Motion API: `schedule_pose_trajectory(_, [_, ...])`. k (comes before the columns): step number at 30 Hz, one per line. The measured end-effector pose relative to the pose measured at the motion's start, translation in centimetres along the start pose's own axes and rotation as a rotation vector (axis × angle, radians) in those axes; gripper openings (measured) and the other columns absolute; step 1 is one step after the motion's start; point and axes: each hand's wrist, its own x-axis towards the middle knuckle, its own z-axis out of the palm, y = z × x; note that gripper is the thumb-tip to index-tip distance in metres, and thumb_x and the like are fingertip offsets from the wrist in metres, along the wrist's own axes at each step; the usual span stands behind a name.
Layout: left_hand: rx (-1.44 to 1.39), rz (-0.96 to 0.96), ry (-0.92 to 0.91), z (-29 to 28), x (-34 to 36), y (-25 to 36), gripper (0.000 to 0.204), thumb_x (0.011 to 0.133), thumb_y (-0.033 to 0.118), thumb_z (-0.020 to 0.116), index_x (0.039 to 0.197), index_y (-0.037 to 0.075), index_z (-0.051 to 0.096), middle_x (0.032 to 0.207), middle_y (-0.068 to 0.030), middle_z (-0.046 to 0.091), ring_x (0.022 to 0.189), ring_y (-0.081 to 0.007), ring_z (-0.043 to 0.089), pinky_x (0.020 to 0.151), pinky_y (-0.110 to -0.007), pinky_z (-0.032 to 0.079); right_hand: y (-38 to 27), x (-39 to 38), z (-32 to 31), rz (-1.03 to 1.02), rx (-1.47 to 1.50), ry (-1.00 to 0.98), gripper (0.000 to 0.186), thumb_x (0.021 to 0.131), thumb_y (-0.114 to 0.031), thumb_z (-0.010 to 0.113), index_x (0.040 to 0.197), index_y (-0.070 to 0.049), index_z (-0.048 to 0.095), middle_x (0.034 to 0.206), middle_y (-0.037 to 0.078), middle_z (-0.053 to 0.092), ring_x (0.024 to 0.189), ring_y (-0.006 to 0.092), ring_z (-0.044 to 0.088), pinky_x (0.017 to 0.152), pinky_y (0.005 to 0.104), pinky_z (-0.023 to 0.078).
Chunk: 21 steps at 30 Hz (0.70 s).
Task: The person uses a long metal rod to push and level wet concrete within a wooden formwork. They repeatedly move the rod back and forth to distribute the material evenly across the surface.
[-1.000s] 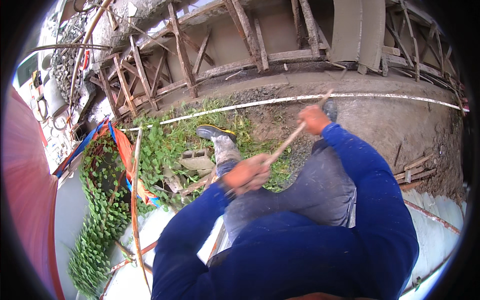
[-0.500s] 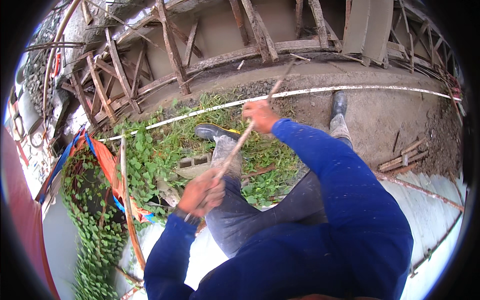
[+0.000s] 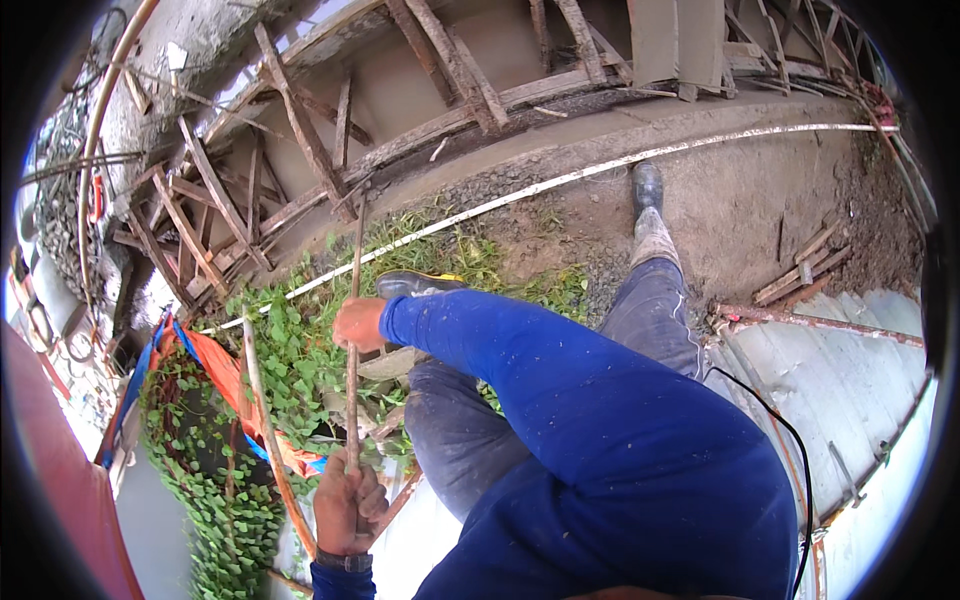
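Both my hands are closed around a long, thin wooden handle (image 3: 352,400) that stands nearly upright in the view. Its lower end is in my left hand (image 3: 347,503), close to my body. My right hand (image 3: 360,323) grips it higher up, with the arm in a blue sleeve reaching across to the left. The far tip of the handle lies near the wet muddy strip beside the timber braces; what is fixed there, if anything, is too small to make out. My booted feet (image 3: 648,188) stand apart on grass and soil.
A white pipe (image 3: 560,183) runs across the ground beyond my feet. Behind it, wooden braces (image 3: 300,120) lean along wet concrete. Green vines (image 3: 205,480) and an orange-blue tarp (image 3: 215,365) are at left. Metal sheets (image 3: 840,400) and scrap wood (image 3: 803,272) lie at right.
The handle has swung left from a slant to nearly upright. My right hand has moved left and down, my left hand down and slightly left. The whole view has shifted a little.
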Motion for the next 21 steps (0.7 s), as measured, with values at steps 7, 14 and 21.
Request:
schedule_pose_trajectory(7, [0.438,-0.089,0.017,10.2,-11.8,-1.5,0.049,0.098,0.03,0.072,0.133,0.009,0.045,0.067,0.001,0.041,0.047,-0.0092,0.037,0.043,-0.025,0.029,-8.8,-13.7,-8.6,0.047,-0.013,0.098,0.011,0.077,-0.02,0.071,0.087,-0.016,0.074,0.08,0.008,0.073,0.084,0.0317,0.073,0.085,0.0498,0.052])
schedule_pose_trajectory(14, [0.651,-0.159,-0.114,22.3,-8.7,-2.5,0.045,0.099,0.03,0.072,0.131,0.007,0.05,0.07,0.0021,0.043,0.052,-0.0081,0.037,0.046,-0.025,0.029,-5.6,-32.5,-19.8,0.309,-0.117,0.239,0.013,0.083,-0.028,0.073,0.086,-0.015,0.074,0.083,0.009,0.073,0.088,0.03,0.074,0.087,0.0509,0.05])
schedule_pose_trajectory(21, [0.65,-0.225,-0.431,34.9,9.3,-7.9,0.025,0.108,0.01,0.049,0.133,0.007,0.051,0.07,0.0044,0.045,0.047,-0.0055,0.038,0.041,-0.023,0.028,8.0,-51.3,-28.3,0.606,-0.31,0.085,0.01,0.088,-0.021,0.068,0.093,-0.016,0.075,0.091,0.01,0.074,0.098,0.033,0.072,0.097,0.0519,0.051])
